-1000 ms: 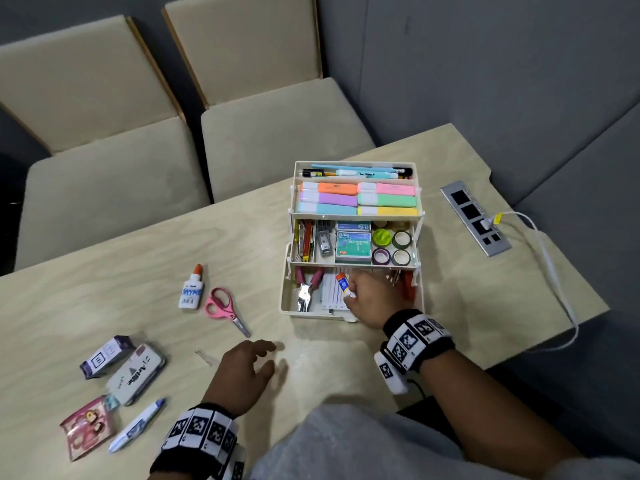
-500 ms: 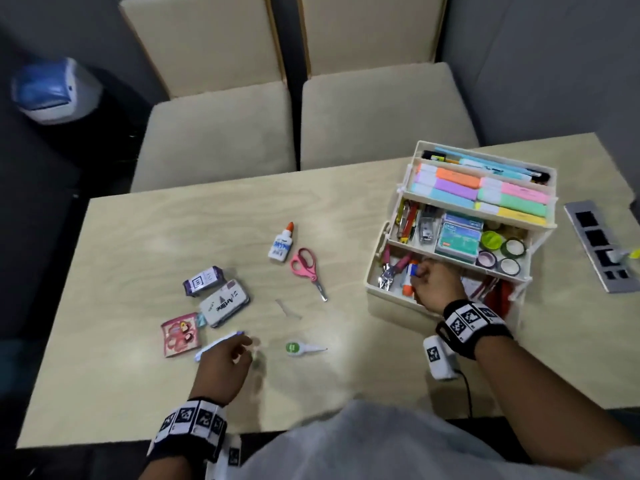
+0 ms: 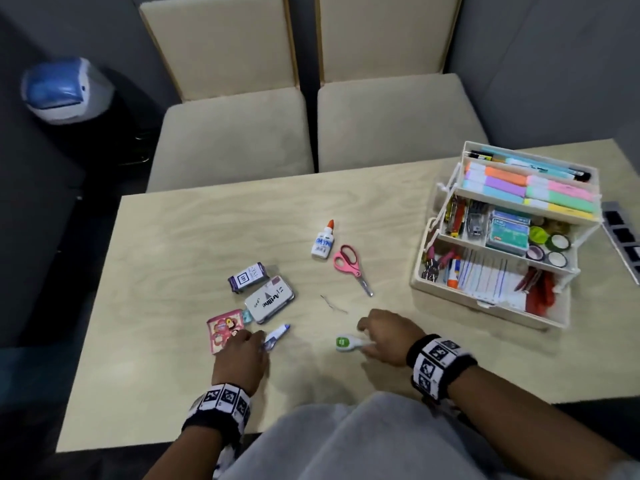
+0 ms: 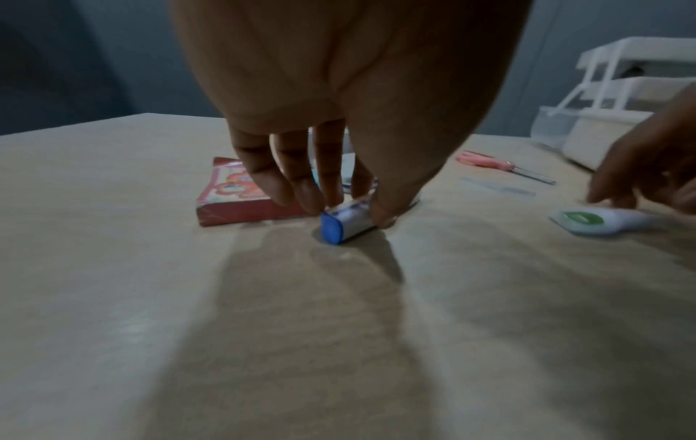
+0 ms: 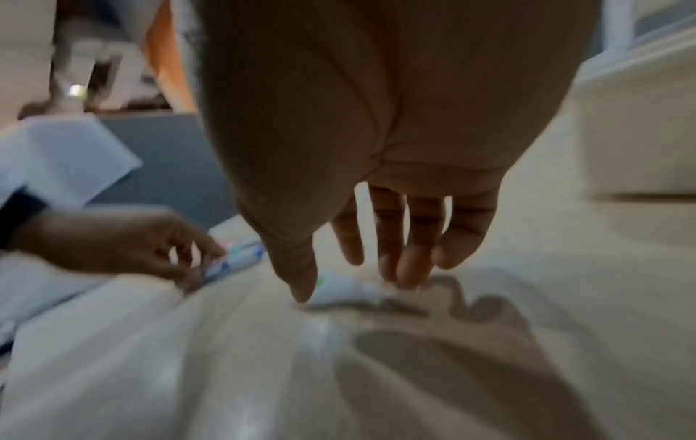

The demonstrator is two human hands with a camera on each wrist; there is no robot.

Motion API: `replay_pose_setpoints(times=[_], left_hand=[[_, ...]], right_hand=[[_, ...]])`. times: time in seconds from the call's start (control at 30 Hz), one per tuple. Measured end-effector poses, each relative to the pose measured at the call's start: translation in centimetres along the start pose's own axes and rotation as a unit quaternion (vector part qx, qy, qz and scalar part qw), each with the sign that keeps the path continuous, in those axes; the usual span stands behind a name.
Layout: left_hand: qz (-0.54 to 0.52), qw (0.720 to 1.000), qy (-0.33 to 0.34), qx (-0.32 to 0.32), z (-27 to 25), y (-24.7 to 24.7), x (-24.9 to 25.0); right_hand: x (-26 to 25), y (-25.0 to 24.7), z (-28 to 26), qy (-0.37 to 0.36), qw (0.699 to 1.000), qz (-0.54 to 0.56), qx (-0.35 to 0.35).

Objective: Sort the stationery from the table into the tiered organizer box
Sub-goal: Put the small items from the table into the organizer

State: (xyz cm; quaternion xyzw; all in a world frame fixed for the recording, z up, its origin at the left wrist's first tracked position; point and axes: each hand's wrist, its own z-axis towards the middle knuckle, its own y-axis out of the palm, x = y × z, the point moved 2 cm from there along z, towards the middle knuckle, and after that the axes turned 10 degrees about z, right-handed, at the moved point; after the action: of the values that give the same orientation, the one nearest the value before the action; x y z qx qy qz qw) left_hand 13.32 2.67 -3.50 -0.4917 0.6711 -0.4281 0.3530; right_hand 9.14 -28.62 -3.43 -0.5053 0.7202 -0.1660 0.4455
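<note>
The cream tiered organizer box (image 3: 540, 320) stands open at the table's right, its trays filled. My left hand (image 3: 258, 341) pinches the near end of a blue-and-white correction pen (image 3: 278, 334) that lies on the table; in the left wrist view the fingers and thumb of that hand (image 4: 350, 208) close round the pen (image 4: 344, 220). My right hand (image 3: 363, 337) hovers over a white correction tape with a green dot (image 3: 346, 342). In the blurred right wrist view, the hand (image 5: 350, 288) straddles the tape (image 5: 339, 290) with thumb and straight fingers.
On the table lie a glue bottle (image 3: 322, 240), pink scissors (image 3: 349, 263), a purple box (image 3: 247, 281), an Artline tin (image 3: 269, 299), a pink packet (image 3: 223, 329) and a thin bent wire (image 3: 332, 304). A power strip (image 3: 623, 237) sits right of the box; two chairs stand behind.
My right hand left the box's bottom tier, where a glue stick now lies, and came down to the green-dot tape. My left hand reached left and took hold of the blue pen.
</note>
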Motion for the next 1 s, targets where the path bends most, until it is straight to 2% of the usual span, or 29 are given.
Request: replay_pose_setpoints(times=[0.1,0.17,0.27,0.37,0.43,0.5,0.6,0.67,0.8,0.9,1.0], left_hand=[[0.044,0.999,0.017,-0.019,0.5,-0.2,0.4],[0.052,0.998,0.032,-0.028,0.4,-0.3,0.4],[0.002,0.998,0.061,-0.027,0.7,-0.3,0.2],[-0.088,0.990,0.113,-0.007,1.8,-0.7,0.5],[-0.148,0.979,0.139,-0.002,2.9,-1.7,1.6],[-0.197,0.966,0.167,0.004,4.3,-3.1,3.2],[-0.222,0.953,0.202,0.023,6.1,-5.3,5.9],[-0.240,0.945,0.218,0.030,7.1,-6.7,8.2],[-0.241,0.934,0.262,0.024,8.1,-9.3,14.0],[-0.209,0.926,0.314,0.005,8.5,-10.9,19.8],[-0.168,0.929,0.330,0.011,8.7,-11.9,25.8]], right_hand=[[-2.1,2.6,1.3,-0.007,0.996,-0.084,0.017],[-2.7,3.1,1.8,0.011,0.996,-0.088,0.023],[-2.5,2.6,1.5,0.041,0.999,-0.019,0.029],[-1.3,0.9,-0.4,0.055,0.987,0.115,0.101],[0.0,-0.9,-2.1,0.076,0.955,0.222,0.182],[1.8,-2.8,-4.1,0.107,0.908,0.298,0.275],[4.9,-5.2,-7.1,0.151,0.842,0.340,0.390],[7.5,-6.7,-8.7,0.198,0.818,0.331,0.428],[12.5,-8.7,-9.9,0.293,0.816,0.280,0.413],[15.2,-9.5,-9.4,0.344,0.834,0.240,0.359],[16.9,-10.2,-8.5,0.358,0.853,0.206,0.319]])
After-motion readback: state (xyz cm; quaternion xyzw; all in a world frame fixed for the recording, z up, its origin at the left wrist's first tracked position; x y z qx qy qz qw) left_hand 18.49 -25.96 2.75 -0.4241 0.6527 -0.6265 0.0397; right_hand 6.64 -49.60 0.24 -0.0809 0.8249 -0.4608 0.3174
